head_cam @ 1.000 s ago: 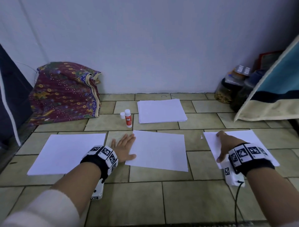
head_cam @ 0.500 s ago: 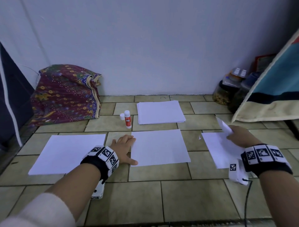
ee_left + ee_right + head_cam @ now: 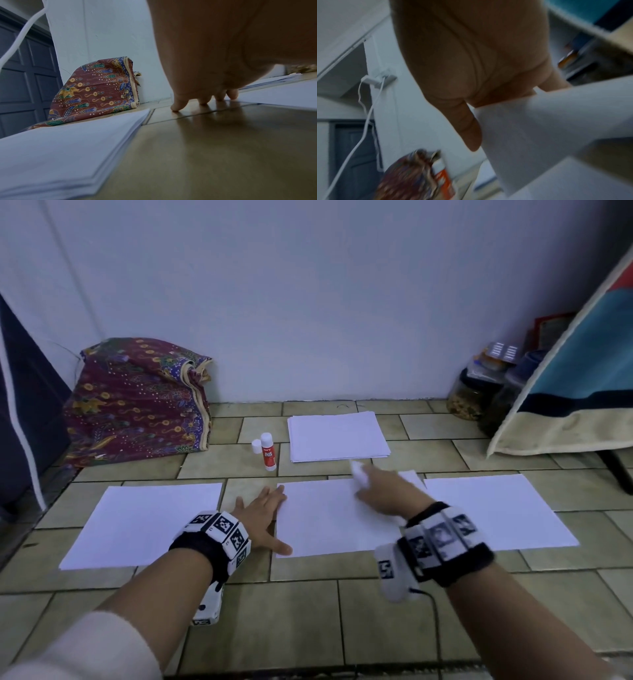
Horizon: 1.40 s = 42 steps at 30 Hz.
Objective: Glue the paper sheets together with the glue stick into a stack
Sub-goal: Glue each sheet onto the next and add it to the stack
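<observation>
Three white paper sheets lie in a row on the tiled floor: the left sheet (image 3: 140,522), the middle sheet (image 3: 325,529) and the right sheet (image 3: 496,508). My left hand (image 3: 260,510) rests flat beside the middle sheet's left edge, fingers straight, with the thumb at its near left corner. My right hand (image 3: 375,491) hovers over the middle sheet and pinches another paper sheet (image 3: 539,128) by its corner; the hand hides most of it. The red-and-white glue stick (image 3: 268,451) stands uncapped behind the row, with its cap (image 3: 256,446) beside it.
A stack of blank paper (image 3: 337,436) lies at the back by the wall. A patterned cloth bundle (image 3: 137,398) sits at the back left. Jars (image 3: 479,392) and a blue-and-cream cloth (image 3: 575,392) stand at the back right. Bare tiles (image 3: 308,628) lie nearest me.
My right hand lifted a sheet off the right pile and carried it left over the middle sheet. The left hand stayed at the middle sheet's left edge.
</observation>
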Available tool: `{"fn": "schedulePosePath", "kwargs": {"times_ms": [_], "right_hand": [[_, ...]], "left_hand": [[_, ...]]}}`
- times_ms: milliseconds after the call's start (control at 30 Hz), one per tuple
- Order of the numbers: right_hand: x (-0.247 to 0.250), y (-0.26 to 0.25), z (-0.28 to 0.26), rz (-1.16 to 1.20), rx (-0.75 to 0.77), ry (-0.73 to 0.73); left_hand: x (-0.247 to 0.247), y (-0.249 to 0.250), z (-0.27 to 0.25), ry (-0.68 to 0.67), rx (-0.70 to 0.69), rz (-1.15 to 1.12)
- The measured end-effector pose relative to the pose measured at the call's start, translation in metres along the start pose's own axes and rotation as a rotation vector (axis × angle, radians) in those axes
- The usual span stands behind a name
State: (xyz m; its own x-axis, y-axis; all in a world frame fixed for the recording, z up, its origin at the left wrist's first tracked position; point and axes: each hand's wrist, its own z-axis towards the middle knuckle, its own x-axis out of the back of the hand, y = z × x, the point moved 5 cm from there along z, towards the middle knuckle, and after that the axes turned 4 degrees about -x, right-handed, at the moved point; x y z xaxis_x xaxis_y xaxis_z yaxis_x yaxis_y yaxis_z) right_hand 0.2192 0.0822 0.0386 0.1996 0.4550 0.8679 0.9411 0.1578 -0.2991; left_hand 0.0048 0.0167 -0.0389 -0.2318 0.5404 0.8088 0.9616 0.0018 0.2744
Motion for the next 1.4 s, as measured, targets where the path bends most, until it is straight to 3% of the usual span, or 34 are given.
{"fn": "schedulePosePath", "kwargs": {"times_ms": [133, 300, 1400], "right_hand": [[-0.046, -0.042, 0.022, 0.005, -0.029, -0.105], [-0.061, -0.070, 0.024, 0.016, -0.001, -0.080], [-0.065, -0.087, 0.024, 0.036, -0.107, -0.109]], "left_hand": [[-0.001, 0.002, -0.003, -0.011, 0.002, 0.021], [-0.007, 0.002, -0.003, -0.015, 0.010, 0.120], [-0.014, -0.001, 0.004, -0.006, 0.075, 0.177]]}}
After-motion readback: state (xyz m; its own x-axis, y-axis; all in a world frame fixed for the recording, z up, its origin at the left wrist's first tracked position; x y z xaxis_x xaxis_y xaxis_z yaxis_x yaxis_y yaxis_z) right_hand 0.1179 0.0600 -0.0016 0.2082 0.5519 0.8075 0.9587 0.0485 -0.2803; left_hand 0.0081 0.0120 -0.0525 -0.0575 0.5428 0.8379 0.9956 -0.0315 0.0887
